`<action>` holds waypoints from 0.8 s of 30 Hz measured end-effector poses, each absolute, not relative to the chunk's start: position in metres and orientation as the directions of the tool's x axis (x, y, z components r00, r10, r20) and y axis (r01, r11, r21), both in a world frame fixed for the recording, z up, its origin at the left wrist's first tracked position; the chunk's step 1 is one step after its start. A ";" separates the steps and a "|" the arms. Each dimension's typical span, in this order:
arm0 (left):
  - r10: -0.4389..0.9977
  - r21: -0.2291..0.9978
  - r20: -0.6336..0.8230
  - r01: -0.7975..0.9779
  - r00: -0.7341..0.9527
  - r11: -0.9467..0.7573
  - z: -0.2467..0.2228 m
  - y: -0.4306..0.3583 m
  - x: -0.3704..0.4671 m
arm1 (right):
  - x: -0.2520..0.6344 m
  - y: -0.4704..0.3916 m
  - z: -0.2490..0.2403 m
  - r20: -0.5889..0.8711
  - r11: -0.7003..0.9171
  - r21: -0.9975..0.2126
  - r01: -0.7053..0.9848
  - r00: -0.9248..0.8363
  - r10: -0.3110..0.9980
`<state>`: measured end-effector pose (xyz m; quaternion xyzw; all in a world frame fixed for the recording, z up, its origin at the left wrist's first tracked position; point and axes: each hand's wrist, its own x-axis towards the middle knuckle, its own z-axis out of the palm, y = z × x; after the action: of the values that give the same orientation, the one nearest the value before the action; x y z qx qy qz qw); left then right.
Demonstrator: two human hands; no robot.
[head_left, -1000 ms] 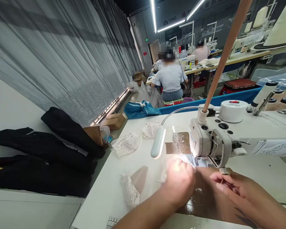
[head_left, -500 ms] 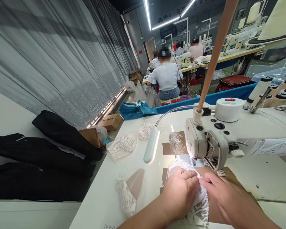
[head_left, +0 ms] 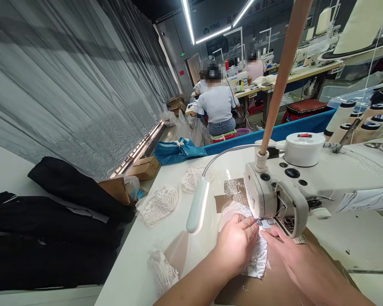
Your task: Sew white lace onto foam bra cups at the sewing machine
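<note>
A piece of white lace fabric [head_left: 258, 260] lies under the needle area of a white sewing machine [head_left: 274, 182]. My left hand [head_left: 238, 242] is closed on the lace, its fingertips just left of the presser foot [head_left: 265, 222]. At the lace's right edge is my right hand [head_left: 284, 246], its thumb and index finger pressed together on the fabric close below the foot. Part of the lace shows beyond my left hand and part hangs toward me between both hands.
Lace cups [head_left: 159, 204] lie on the left of the white table [head_left: 130, 255], with another lace piece [head_left: 164, 272] nearer me. A lamp [head_left: 198, 206] on a bent neck hangs left of the machine. Thread cones [head_left: 341, 117] stand at right. A person [head_left: 219, 106] sits ahead.
The lace has moved away from me, toward the far side of the machine, and less of it shows on the near side. Both hands remain on it. The view has shifted slightly.
</note>
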<state>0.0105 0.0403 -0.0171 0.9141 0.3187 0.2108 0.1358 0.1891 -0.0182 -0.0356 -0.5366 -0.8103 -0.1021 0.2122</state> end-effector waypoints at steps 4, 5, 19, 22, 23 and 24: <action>0.612 0.353 0.317 0.508 0.725 -0.785 -0.020 0.045 0.009 | 0.188 -0.021 -0.045 0.446 0.398 -0.028 0.917 -0.344 0.826; 0.604 0.348 0.320 0.502 0.730 -0.792 -0.020 0.045 0.008 | 0.188 -0.021 -0.046 0.433 0.394 -0.013 0.919 -0.350 0.831; 0.687 0.286 0.278 0.625 0.672 -0.727 -0.022 0.045 0.002 | 0.195 -0.025 -0.052 0.221 0.405 -0.150 0.902 -0.369 0.903; 0.703 0.223 0.229 0.667 0.673 -0.711 -0.021 0.039 -0.002 | 0.201 -0.023 -0.063 0.264 0.450 -0.142 0.882 -0.404 0.876; 0.711 0.209 0.206 0.680 0.672 -0.703 -0.020 0.036 -0.003 | 0.204 -0.023 -0.069 0.283 0.466 -0.133 0.875 -0.417 0.864; 0.726 0.198 0.183 0.698 0.663 -0.688 -0.018 0.033 -0.003 | 0.207 -0.022 -0.074 0.307 0.480 -0.128 0.868 -0.426 0.851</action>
<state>-0.0033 0.0332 -0.0180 0.9102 0.3912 0.1242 0.0555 0.2069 -0.0220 -0.0741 -0.5092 -0.8440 -0.0245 0.1668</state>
